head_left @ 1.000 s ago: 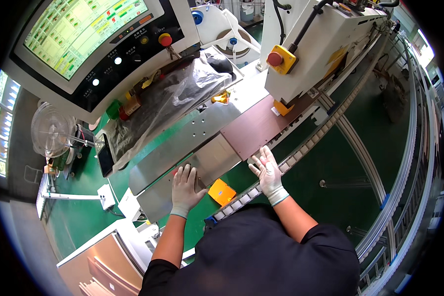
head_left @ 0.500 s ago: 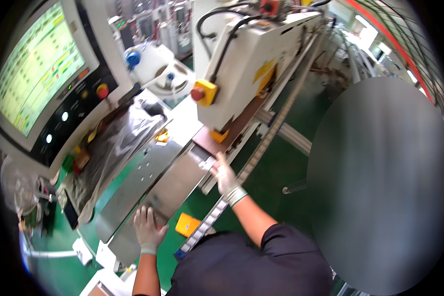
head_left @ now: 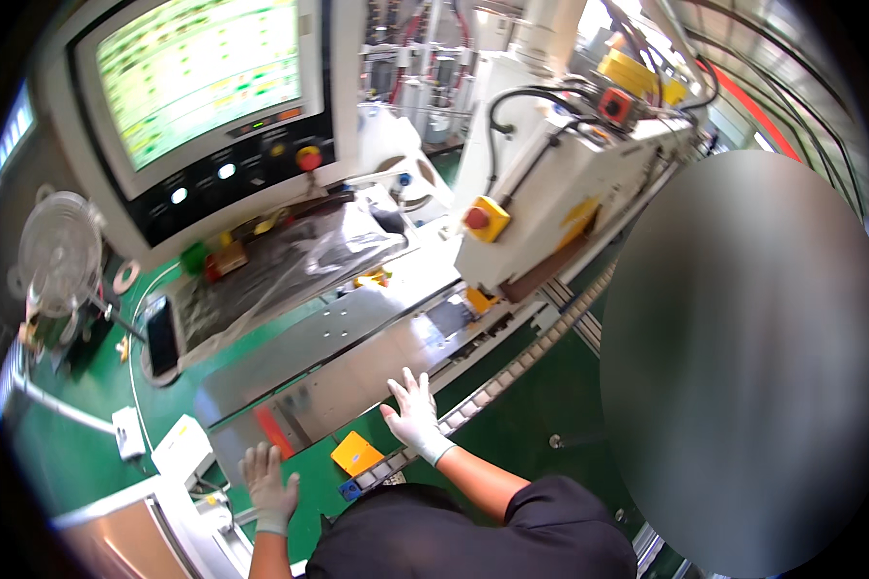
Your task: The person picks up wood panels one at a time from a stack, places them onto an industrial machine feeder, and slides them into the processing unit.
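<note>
My right hand (head_left: 416, 417), in a pale glove, is held with fingers spread beside the front edge of the long metal work plate (head_left: 343, 391). It holds nothing. My left hand (head_left: 269, 490), also gloved, has its fingers apart near the plate's lower left end and grips nothing. A red strip (head_left: 273, 430) lies across the plate just above the left fingers. At the plate's far right end is a white machine head (head_left: 541, 207) with a red emergency stop button (head_left: 476, 218) on a yellow box. Whether either hand touches the plate, I cannot tell.
A lit control screen (head_left: 203, 72) stands at the back left. Below it, a tray (head_left: 270, 299) holds plastic film, with a phone (head_left: 160, 333) at its left. A segmented cable chain (head_left: 507, 376) runs along the front, near a yellow box (head_left: 356, 453). A blurred grey oval covers the right.
The view has swung, so the machine and screen sit further right. My right hand has drawn back from the machine head toward me. The red strip now shows more fully on the plate.
</note>
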Demonstrator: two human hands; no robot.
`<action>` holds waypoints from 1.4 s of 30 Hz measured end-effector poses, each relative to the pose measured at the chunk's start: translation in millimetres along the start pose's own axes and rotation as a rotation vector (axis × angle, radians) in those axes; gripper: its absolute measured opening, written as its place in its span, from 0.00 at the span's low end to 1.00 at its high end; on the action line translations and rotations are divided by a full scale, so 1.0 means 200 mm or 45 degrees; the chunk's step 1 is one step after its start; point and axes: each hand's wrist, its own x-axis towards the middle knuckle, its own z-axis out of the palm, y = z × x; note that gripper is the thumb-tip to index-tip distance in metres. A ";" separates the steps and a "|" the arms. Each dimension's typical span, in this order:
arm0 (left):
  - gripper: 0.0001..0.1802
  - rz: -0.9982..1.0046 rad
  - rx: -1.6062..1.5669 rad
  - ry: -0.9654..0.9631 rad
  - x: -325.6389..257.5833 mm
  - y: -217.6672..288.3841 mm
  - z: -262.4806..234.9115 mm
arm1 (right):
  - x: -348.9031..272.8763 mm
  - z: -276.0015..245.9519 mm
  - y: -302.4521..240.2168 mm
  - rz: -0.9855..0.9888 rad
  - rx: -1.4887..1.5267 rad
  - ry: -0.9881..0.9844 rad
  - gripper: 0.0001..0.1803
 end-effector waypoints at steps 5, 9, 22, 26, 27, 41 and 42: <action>0.47 -0.985 -0.014 0.193 -1.00 -0.74 0.21 | -0.13 0.13 -0.30 -0.547 -0.179 -0.147 0.37; 0.22 -1.811 0.339 0.958 -1.91 -1.20 0.36 | -0.24 0.35 -0.59 -0.833 -0.173 -0.235 0.38; 0.41 -2.269 -1.405 2.128 -2.65 -1.53 0.19 | -0.18 0.61 -0.68 -0.985 -0.335 -0.105 0.34; 0.30 -2.378 -1.148 2.259 -2.56 -1.65 0.14 | -0.20 0.65 -0.69 -0.921 -0.334 -0.038 0.35; 0.30 -2.360 -1.143 2.254 -2.56 -1.65 0.13 | -0.21 0.65 -0.70 -0.892 -0.337 -0.022 0.35; 0.16 -2.177 -1.506 2.095 -2.44 -1.49 0.01 | -0.18 0.80 -0.65 -0.788 -0.410 0.124 0.36; 0.16 -2.153 -1.572 2.050 -2.43 -1.48 0.01 | -0.17 0.81 -0.63 -0.810 -0.407 0.135 0.36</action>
